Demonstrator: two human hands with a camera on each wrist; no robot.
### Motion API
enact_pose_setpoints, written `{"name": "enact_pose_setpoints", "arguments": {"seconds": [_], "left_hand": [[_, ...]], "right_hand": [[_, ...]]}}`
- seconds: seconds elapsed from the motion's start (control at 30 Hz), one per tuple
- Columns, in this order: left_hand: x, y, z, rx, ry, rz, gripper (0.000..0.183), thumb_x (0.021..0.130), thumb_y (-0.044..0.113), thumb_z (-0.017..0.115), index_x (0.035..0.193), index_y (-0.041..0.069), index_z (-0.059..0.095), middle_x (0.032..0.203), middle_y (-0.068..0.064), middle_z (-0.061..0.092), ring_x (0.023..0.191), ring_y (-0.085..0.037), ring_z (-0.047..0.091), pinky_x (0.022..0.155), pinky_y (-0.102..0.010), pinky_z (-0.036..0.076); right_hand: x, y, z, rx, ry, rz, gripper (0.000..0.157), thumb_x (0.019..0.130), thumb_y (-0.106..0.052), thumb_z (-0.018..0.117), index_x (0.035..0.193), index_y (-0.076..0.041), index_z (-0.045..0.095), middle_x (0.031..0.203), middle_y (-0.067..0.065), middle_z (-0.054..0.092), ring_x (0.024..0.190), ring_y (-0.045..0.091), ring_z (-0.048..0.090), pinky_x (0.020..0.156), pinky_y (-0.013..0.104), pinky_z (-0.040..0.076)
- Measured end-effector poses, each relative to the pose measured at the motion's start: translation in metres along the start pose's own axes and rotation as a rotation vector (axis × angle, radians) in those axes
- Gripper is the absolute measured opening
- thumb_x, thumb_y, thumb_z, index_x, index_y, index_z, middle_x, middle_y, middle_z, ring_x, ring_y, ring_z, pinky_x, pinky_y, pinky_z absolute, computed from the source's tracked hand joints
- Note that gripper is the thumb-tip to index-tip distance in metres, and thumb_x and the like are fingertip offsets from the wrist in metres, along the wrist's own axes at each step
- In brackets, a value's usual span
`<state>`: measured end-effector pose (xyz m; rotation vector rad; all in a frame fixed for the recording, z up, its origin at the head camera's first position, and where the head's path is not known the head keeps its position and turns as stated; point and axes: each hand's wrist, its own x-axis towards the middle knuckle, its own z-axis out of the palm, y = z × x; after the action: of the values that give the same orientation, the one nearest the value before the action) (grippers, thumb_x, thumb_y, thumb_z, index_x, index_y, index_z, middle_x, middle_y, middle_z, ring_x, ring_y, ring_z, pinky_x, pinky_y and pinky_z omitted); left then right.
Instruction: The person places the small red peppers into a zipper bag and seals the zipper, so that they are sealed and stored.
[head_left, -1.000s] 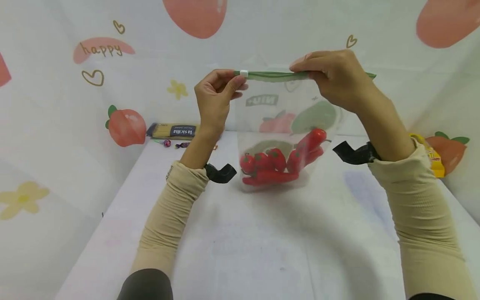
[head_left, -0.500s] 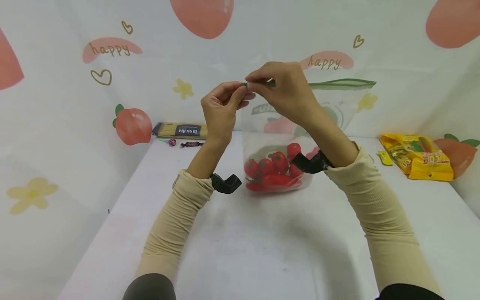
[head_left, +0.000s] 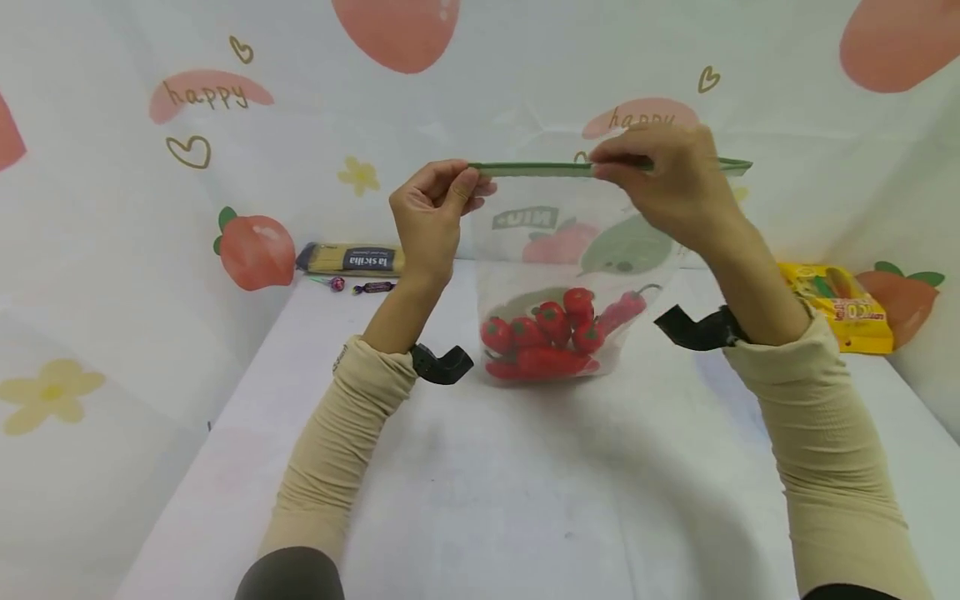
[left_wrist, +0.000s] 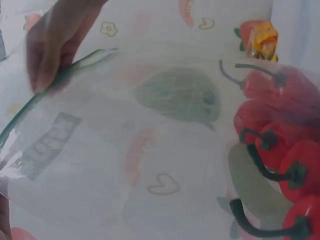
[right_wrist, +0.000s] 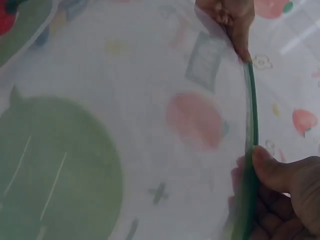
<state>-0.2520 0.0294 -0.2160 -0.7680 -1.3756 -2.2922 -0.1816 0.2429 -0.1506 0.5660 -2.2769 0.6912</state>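
Observation:
A clear zip bag with a green top strip and printed fruit hangs between my two hands in the head view. My left hand pinches the strip's left end between thumb and fingers. Farther right along the strip, my right hand pinches it with thumb and index finger; the right wrist view shows this thumb against the green strip. The white slider is out of sight. At the bag's bottom lie several round red vegetables with green stems and long red chili peppers.
At the back left of the white table lie a pasta pack, a lollipop and a purple wrapped candy. A yellow snack bag stands at the back right, partly behind the right forearm. A fruit-print sheet hangs behind.
My right hand went left along the strip to beside my left hand, where the white slider had shown, then came back right. The left hand keeps its pinch.

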Motion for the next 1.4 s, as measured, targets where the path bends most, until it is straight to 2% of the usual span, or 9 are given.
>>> {"name": "enact_pose_setpoints", "arguments": {"seconds": [0.27,0.43,0.53,0.67,0.83,1.0,1.1,1.3,1.4], "left_hand": [[0.006,0.002,-0.012,0.022,0.056,0.001,0.007,0.083,0.006,0.063,0.086,-0.001,0.064,0.070,0.003,0.069,0.066,-0.011,0.068,0.064,-0.021,0.056],[0.008,0.004,-0.012,-0.030,0.043,-0.018,0.005,0.083,0.004,0.063,0.086,0.000,0.064,0.071,0.002,0.070,0.066,-0.011,0.068,0.064,-0.021,0.056],[0.007,0.006,-0.008,-0.065,0.043,-0.056,0.005,0.083,0.003,0.063,0.086,-0.001,0.065,0.071,0.000,0.070,0.067,-0.013,0.068,0.065,-0.022,0.056],[0.004,0.008,-0.005,-0.077,0.045,-0.088,0.005,0.083,0.002,0.064,0.086,-0.001,0.065,0.071,-0.001,0.070,0.067,-0.014,0.068,0.066,-0.023,0.057],[0.001,0.007,-0.004,-0.082,0.048,-0.063,0.005,0.083,0.001,0.063,0.088,-0.001,0.065,0.073,-0.001,0.070,0.068,-0.013,0.069,0.066,-0.023,0.057],[-0.007,-0.004,-0.018,-0.043,0.033,-0.071,0.017,0.088,0.004,0.058,0.103,-0.003,0.063,0.085,0.000,0.071,0.081,-0.013,0.069,0.074,-0.026,0.057],[-0.019,-0.020,-0.034,0.009,0.016,-0.223,0.028,0.091,0.007,0.054,0.116,-0.005,0.057,0.100,-0.002,0.068,0.099,-0.018,0.064,0.088,-0.030,0.053],[-0.055,-0.071,-0.064,0.060,0.048,-0.729,0.034,0.096,0.002,0.038,0.129,-0.008,0.044,0.123,-0.019,0.053,0.124,-0.032,0.046,0.105,-0.032,0.040],[-0.081,-0.093,-0.065,0.110,-0.062,-0.893,0.038,0.093,-0.004,0.038,0.131,-0.010,0.040,0.129,-0.029,0.047,0.123,-0.034,0.047,0.106,-0.034,0.040]], "right_hand": [[-0.031,0.050,-0.056,-0.075,0.152,0.124,0.010,0.079,-0.003,0.069,0.087,0.000,0.073,0.078,-0.028,0.061,0.068,-0.011,0.055,0.066,0.002,0.043],[-0.036,0.054,-0.068,-0.151,0.123,0.202,0.014,0.083,-0.009,0.066,0.091,0.000,0.072,0.076,-0.039,0.051,0.072,-0.015,0.051,0.071,0.002,0.039],[-0.031,0.050,-0.063,-0.189,0.083,0.096,0.015,0.083,-0.005,0.065,0.095,0.001,0.071,0.084,-0.026,0.063,0.080,-0.019,0.049,0.073,0.003,0.037],[-0.020,0.036,-0.044,-0.139,0.057,-0.082,0.019,0.078,0.003,0.068,0.096,0.001,0.071,0.095,0.012,0.071,0.087,-0.021,0.051,0.075,0.001,0.041],[-0.005,0.012,-0.015,-0.082,0.007,-0.085,0.014,0.080,-0.003,0.068,0.093,-0.003,0.073,0.087,0.014,0.071,0.075,-0.021,0.049,0.065,0.003,0.038],[0.008,0.004,-0.007,-0.140,-0.020,-0.038,0.012,0.083,-0.007,0.065,0.090,-0.001,0.073,0.085,0.012,0.071,0.066,-0.023,0.044,0.063,0.002,0.038],[0.016,0.002,-0.013,-0.156,0.002,0.008,0.014,0.086,-0.009,0.063,0.092,-0.001,0.072,0.089,0.012,0.071,0.064,-0.020,0.046,0.064,0.002,0.040],[0.032,-0.004,-0.029,-0.199,0.109,0.036,0.022,0.089,-0.018,0.059,0.092,0.000,0.072,0.089,0.016,0.070,0.064,-0.016,0.048,0.064,0.004,0.041],[0.038,-0.005,-0.033,-0.193,0.190,-0.009,0.022,0.089,-0.017,0.060,0.090,0.001,0.073,0.084,0.012,0.070,0.063,-0.016,0.048,0.062,0.004,0.041]]}}
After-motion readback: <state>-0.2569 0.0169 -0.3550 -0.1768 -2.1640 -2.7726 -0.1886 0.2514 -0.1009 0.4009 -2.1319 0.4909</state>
